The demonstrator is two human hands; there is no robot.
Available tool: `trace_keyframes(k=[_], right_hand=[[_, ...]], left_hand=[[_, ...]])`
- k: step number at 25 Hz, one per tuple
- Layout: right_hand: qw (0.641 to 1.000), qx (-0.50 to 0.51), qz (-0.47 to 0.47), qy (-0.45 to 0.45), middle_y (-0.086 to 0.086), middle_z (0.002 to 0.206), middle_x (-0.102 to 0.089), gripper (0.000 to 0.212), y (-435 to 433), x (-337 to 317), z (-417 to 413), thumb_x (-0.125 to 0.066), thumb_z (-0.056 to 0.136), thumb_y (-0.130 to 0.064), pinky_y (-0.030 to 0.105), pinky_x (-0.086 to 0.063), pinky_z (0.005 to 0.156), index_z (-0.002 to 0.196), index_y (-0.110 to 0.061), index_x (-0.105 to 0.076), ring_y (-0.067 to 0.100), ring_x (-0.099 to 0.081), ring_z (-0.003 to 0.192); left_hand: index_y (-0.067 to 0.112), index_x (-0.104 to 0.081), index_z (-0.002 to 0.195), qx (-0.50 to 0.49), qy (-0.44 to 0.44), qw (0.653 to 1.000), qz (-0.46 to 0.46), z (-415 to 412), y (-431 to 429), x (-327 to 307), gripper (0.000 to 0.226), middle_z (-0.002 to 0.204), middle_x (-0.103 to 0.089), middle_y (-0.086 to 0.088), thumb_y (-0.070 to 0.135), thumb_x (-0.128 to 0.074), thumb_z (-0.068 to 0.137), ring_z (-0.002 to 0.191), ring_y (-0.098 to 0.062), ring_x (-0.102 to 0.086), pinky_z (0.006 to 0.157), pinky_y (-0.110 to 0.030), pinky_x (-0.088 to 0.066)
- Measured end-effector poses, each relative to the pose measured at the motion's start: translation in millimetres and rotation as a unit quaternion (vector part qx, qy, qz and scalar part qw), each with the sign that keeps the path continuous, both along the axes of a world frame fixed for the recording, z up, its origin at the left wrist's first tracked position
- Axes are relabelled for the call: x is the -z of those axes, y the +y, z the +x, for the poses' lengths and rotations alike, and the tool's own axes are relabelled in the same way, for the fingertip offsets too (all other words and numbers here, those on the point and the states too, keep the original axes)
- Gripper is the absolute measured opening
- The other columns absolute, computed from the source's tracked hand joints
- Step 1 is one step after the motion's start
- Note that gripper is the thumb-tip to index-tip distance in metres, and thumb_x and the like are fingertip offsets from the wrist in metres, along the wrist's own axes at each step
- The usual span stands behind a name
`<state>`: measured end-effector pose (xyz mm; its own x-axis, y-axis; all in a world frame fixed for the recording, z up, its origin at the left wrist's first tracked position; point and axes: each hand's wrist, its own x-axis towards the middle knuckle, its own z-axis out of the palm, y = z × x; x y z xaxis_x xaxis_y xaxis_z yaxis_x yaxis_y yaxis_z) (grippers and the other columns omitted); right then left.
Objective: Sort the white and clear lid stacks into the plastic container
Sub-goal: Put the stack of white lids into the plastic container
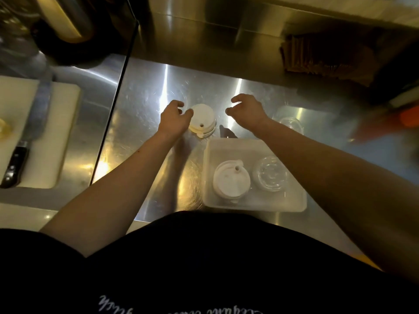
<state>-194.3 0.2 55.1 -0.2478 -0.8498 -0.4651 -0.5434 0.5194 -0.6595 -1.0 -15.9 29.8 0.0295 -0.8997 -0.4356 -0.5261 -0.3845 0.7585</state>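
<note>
Roughly mid-counter, a white lid stack (pixel 203 120) sits on the steel counter (pixel 145 91), just beyond the far-left corner of the plastic container (pixel 254 203). Left hand (pixel 175 117) is at the stack's left side, fingers curled & spread, thumb tip touching or nearly touching the rim; not closed on it. Right hand (pixel 248 109) hovers to the stack's right w/ a gap between, fingers curled, palm down, holding nothing. Inside the container: a second white lid stack (pixel 231 180) toward the left wall, a clear lid stack (pixel 269 173) beside it on the right, the two close but whether touching can't be told. Another clear lid stack (pixel 289 122) stands on the counter past the container's far-right corner, partly blurred. At the counter's left edge, a white cutting board (pixel 61 123) carries a knife (pixel 25 141), blade pointing away from the person.
</note>
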Motion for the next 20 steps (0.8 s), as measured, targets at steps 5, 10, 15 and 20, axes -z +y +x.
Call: trace_keyframes(k=[5, 10, 15, 20], right_hand=[[0.999, -0.010, 0.038, 0.017, 0.010, 0.134, -0.059, 0.047, -15, 17, 18, -0.067, 0.088, -0.027, 0.027, -0.048, 0.089, 0.132, -0.013, -0.054, 0.025, -0.062, 0.115], [0.996, -0.026, 0.076, 0.034, 0.011, 0.136, -0.057, 0.052, -27, 38, 28, -0.067, 0.088, -0.034, 0.037, -0.053, 0.098, 0.134, -0.012, -0.052, 0.028, -0.061, 0.117], [0.994, 0.011, 0.110, 0.025, 0.016, 0.119, -0.066, 0.050, -34, 52, 31, -0.070, 0.086, -0.033, 0.043, -0.059, 0.089, 0.127, -0.010, -0.054, 0.030, -0.070, 0.100], [0.994, 0.017, 0.107, 0.030, 0.017, 0.110, -0.068, 0.042, -37, 55, 34, -0.070, 0.086, -0.028, 0.042, -0.062, 0.081, 0.119, -0.006, -0.059, 0.028, -0.073, 0.088]], left_hand=[[0.011, -0.049, 0.133, -0.003, -0.007, 0.998, 0.056, 14, -10, 20, 0.048, 0.132, -0.059, -0.014, 0.031, -0.060, 0.091, 0.118, -0.029, -0.060, 0.103, -0.040, -0.048], [0.011, -0.059, 0.122, 0.010, -0.008, 0.998, 0.061, 20, -22, 36, 0.037, 0.125, -0.062, -0.012, 0.032, -0.059, 0.091, 0.115, -0.028, -0.061, 0.100, -0.038, -0.048], [0.002, -0.067, 0.080, 0.012, 0.010, 0.999, 0.049, 20, -29, 46, 0.026, 0.072, -0.059, -0.009, 0.025, -0.059, 0.089, 0.083, -0.036, -0.069, 0.084, -0.045, -0.058], [0.005, -0.074, 0.101, 0.006, 0.026, 0.999, 0.042, 14, -27, 48, 0.023, 0.096, -0.074, -0.015, 0.020, -0.061, 0.090, 0.092, -0.031, -0.071, 0.089, -0.046, -0.057]])
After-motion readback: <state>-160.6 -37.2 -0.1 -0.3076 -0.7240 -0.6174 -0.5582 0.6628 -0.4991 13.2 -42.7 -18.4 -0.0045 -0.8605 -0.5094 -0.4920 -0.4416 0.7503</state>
